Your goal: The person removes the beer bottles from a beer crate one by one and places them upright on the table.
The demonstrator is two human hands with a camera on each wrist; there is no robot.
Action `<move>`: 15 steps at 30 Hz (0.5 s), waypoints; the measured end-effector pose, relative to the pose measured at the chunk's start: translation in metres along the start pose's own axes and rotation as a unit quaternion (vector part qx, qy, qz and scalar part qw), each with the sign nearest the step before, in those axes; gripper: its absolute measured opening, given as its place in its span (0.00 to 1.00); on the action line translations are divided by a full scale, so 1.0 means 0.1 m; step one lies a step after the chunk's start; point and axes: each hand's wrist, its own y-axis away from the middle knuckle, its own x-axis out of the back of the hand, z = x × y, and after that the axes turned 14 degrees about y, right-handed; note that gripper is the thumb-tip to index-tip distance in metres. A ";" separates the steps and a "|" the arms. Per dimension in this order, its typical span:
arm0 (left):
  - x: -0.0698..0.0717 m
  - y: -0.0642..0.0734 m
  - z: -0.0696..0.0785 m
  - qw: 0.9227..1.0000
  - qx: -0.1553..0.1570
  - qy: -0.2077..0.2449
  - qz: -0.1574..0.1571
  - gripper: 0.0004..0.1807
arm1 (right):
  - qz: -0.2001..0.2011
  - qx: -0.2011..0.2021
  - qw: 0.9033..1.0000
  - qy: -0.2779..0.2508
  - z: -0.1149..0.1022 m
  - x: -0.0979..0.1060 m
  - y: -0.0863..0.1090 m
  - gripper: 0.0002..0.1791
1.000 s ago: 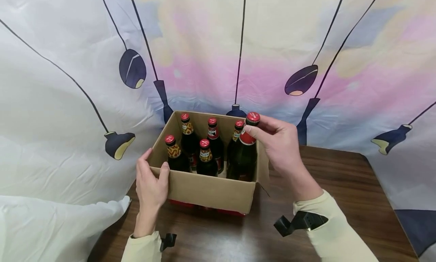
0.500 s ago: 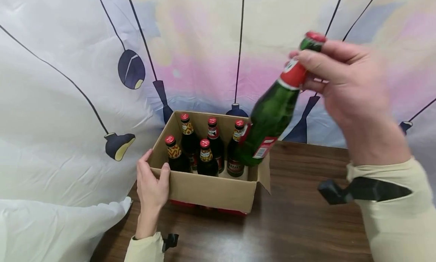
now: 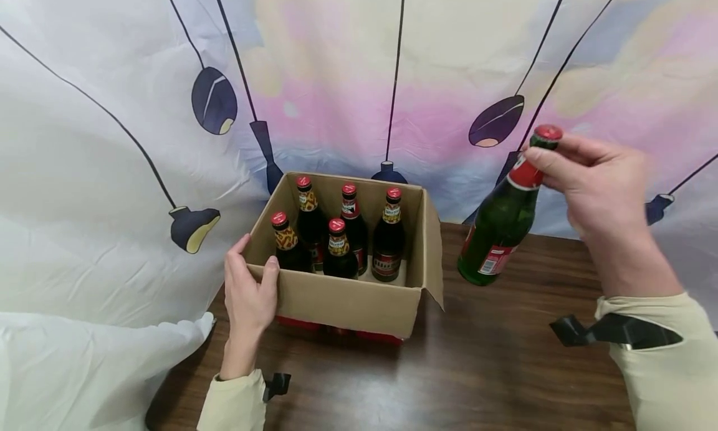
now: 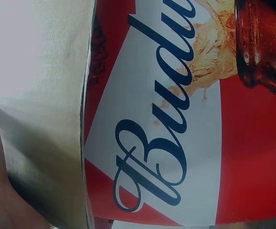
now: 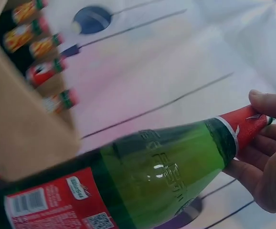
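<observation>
Wood-grain bench (image 3: pixel 477 387) lies under both hands as I watch. My left hand (image 3: pixel 249 300), thumb spread from fingers, rests against the cardboard box (image 3: pixel 348 303) at its near corner; my right hand (image 3: pixel 606 188) pinches a tilted green bottle (image 3: pixel 499 225) by its neck, below-left of the fingers. Beyond the left hand, five capped bottles (image 3: pixel 388 244) stand inside; printed fabric (image 3: pixel 336 57) hangs behind.

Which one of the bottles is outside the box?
The bottle held by its neck in the right hand; the five others stand inside the cardboard box.

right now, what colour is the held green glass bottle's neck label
The neck label is mostly red, white-edged, clearest in the right wrist view.
</observation>
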 end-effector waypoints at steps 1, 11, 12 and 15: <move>0.00 0.00 0.00 1.000 0.001 0.000 0.000 0.34 | -0.002 -0.008 1.000 0.018 0.08 0.00 0.00 0.21; 0.04 0.00 0.00 1.000 0.009 0.000 0.008 0.35 | -0.049 -0.053 0.979 0.192 0.82 -0.14 -0.06 0.28; 0.03 0.00 0.00 1.000 0.008 0.001 0.008 0.35 | -0.054 -0.052 0.974 0.215 0.86 -0.15 -0.05 0.29; 0.00 0.00 -0.01 1.000 0.008 0.003 0.005 0.35 | -0.061 -0.056 0.964 0.251 0.99 -0.19 -0.05 0.29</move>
